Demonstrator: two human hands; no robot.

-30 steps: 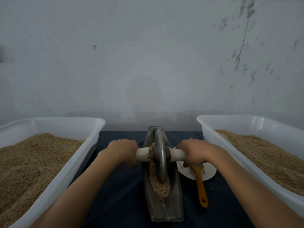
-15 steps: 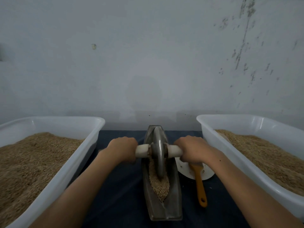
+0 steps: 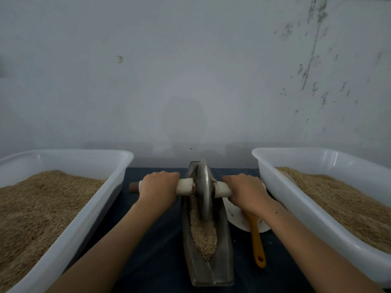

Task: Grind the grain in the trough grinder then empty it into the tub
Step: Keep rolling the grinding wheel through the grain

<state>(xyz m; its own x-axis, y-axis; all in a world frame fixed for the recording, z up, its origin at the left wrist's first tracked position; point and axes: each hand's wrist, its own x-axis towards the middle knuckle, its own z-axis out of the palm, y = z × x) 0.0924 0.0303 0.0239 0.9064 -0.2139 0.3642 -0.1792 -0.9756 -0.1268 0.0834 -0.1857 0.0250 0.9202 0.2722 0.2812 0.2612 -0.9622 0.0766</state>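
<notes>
A grey boat-shaped trough grinder (image 3: 211, 273) lies lengthwise on the dark cloth, with tan grain (image 3: 204, 235) filling its groove. A metal grinding wheel (image 3: 204, 191) stands upright in the far half of the trough on a pale axle handle (image 3: 185, 186). My left hand (image 3: 157, 188) is closed around the left end of the handle and my right hand (image 3: 246, 190) around the right end. White tubs heaped with grain stand on either side: the left tub (image 3: 101, 206) and the right tub (image 3: 296, 199).
A white plate (image 3: 238, 218) sits between the trough and the right tub, with an orange-handled tool (image 3: 257, 244) lying across it. A bare grey wall (image 3: 190, 70) rises just behind the table. The dark cloth (image 3: 160, 250) shows between the tubs.
Both hands have pushed the wheel away from me along the trough, from its middle toward the far end. More grain lies uncovered in the near part of the groove.
</notes>
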